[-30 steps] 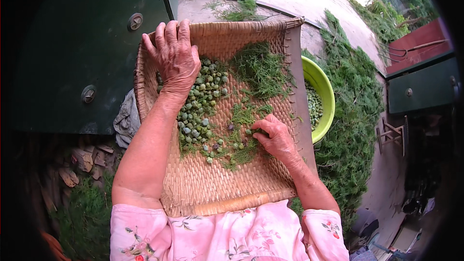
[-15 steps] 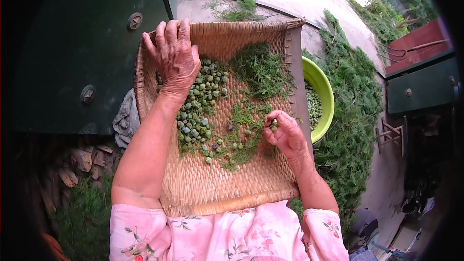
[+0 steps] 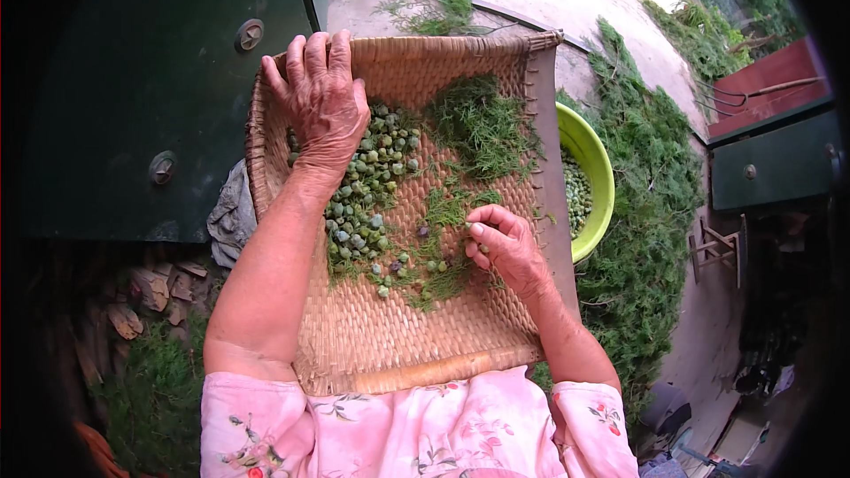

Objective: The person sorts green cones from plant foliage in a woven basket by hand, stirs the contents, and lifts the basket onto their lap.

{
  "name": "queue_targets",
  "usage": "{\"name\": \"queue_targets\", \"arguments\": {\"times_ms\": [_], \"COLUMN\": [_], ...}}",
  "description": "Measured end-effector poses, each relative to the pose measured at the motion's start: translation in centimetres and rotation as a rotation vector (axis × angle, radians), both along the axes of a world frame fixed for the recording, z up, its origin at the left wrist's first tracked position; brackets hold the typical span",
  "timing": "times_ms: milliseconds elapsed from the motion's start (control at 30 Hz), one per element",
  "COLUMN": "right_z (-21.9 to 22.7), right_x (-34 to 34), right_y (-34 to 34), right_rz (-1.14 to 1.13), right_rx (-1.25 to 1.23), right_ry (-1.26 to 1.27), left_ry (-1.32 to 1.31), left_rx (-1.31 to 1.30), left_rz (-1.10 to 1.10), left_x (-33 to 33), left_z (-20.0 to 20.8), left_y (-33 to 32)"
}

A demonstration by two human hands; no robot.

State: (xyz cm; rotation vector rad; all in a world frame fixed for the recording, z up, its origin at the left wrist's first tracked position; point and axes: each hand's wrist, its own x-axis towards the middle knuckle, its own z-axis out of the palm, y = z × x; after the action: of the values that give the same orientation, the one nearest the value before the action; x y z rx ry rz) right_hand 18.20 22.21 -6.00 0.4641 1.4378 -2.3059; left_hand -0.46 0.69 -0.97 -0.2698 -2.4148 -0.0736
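A woven winnowing basket (image 3: 398, 350) rests against my lap, a dark strip along its right edge. My left hand (image 3: 320, 115) is closed over its far left rim, fingers hooked across the edge. Below that hand lies a heap of round green seed cones (image 3: 361, 199), partly covered by my forearm. Over the middle right of the basket, my right hand (image 3: 506, 250) is pinched, with a small green cone showing among its fingers. Feathery green sprigs (image 3: 482, 128) are piled at the far right inside, and looser bits and a few cones lie scattered near my right fingertips.
A yellow-green tub (image 3: 605, 168) holding more cones stands just right of the basket. Cut evergreen branches (image 3: 642, 212) cover the ground beyond it. A dark green metal door (image 3: 177, 62) stands on the left, with split firewood (image 3: 146, 292) below it. A small wooden stool (image 3: 715, 248) is far right.
My right hand has moved slightly left, and its thumb and forefinger now point inward over the scattered sprigs. My left hand keeps its hold on the rim.
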Motion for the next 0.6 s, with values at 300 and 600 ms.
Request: {"name": "queue_targets", "arguments": {"times_ms": [300,600], "right_z": [-0.6,1.2], "right_x": [-0.8,-1.7], "right_y": [0.0,-0.3], "right_rz": [-0.172,-0.281], "right_rx": [-0.352,-0.372], "right_ry": [0.025,0.066], "left_ry": [0.007,0.043], "left_rx": [0.015,0.142], "left_rz": [-0.026,-0.183], "left_x": [-0.2,1.3], "left_z": [-0.1,0.2], "left_y": [0.0,1.0]}}
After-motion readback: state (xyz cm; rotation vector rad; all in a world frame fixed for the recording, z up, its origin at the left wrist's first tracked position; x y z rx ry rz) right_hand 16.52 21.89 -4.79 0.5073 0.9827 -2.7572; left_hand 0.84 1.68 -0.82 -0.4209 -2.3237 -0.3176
